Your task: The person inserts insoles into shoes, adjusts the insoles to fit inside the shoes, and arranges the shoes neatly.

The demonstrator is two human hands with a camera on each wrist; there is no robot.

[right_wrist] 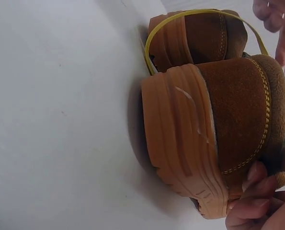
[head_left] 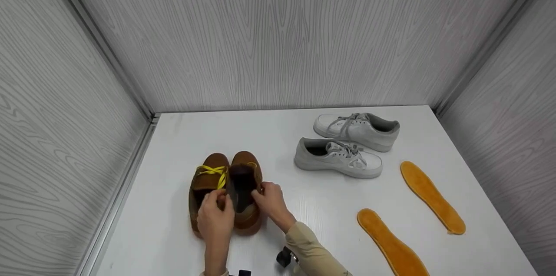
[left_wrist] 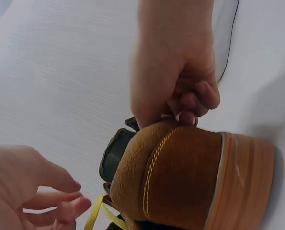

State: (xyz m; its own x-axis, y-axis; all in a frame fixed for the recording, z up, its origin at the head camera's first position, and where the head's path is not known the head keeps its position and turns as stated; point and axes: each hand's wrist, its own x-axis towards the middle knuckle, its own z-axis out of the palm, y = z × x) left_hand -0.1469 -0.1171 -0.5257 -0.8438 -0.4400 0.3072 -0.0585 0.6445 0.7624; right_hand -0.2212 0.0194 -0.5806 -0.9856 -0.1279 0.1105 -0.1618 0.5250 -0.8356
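Left hand (head_left: pixel 216 219) and right hand (head_left: pixel 273 204) at the right brown shoe (head_left: pixel 248 222), left part of the white surface (head_left: pixel 243 132).
Head view: left brown shoe (head_left: pixel 215 160) alongside, yellow lace (head_left: pixel 212 169) across it; right hand pinches the right brown shoe's outer collar, left hand bent-fingered near the inner edge; white sneakers (head_left: pixel 320 162) and orange insoles (head_left: pixel 430 195) off to the right. Left wrist view: left hand loosely curled just beside the lace, nothing visible between its fingers; right hand's thumb goes behind the collar, other fingers folded outside. Right wrist view: right brown shoe heel-on, sole on the surface, lace looping across the left brown shoe.
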